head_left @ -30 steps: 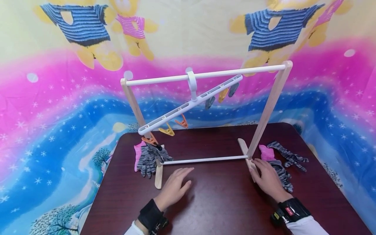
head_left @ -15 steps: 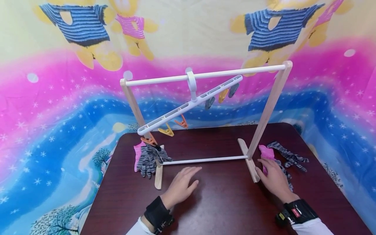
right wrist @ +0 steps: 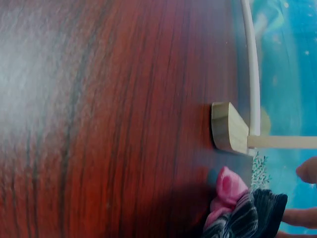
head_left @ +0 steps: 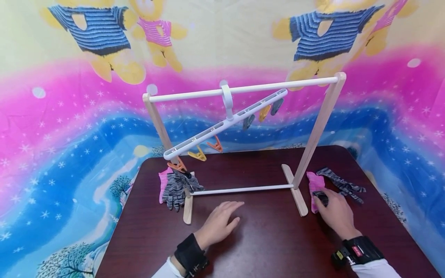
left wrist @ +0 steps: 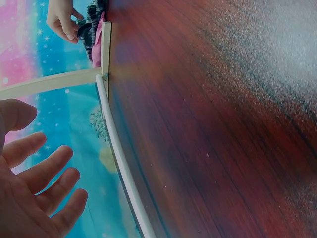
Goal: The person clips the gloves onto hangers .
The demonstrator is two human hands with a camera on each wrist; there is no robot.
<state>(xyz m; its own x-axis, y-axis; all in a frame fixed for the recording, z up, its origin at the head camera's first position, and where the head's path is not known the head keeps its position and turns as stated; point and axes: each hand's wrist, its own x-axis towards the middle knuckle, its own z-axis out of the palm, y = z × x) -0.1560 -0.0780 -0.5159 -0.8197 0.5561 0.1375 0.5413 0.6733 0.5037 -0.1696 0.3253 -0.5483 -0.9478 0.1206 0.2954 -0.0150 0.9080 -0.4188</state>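
Observation:
My right hand (head_left: 336, 214) is at the table's right side, its curled fingers at the raised dark cuff of a black-and-grey striped glove (right wrist: 272, 210). Much of that glove is hidden under the hand. Beside it lies a pink knitted piece (head_left: 316, 182), also visible in the right wrist view. Palm inward and fingers spread, my left hand (head_left: 217, 224) hovers in front of the stand's lower white rod (head_left: 243, 189), holding nothing. A white hanger (head_left: 227, 122) hangs from the stand's top rod (head_left: 278, 85), with orange, yellow and grey clips along it.
Another striped glove (head_left: 342, 184) lies farther right. At the left foot of the wooden stand (head_left: 314, 135) are more striped gloves (head_left: 175, 190) and a pink piece (head_left: 162, 185). A patterned cloth backdrop (head_left: 104, 127) surrounds the dark table (head_left: 257, 239).
My right hand has moved rightward, off the stand's right foot and onto the striped glove, curling at its cuff. My left hand has drifted slightly right. The hanger stays in place.

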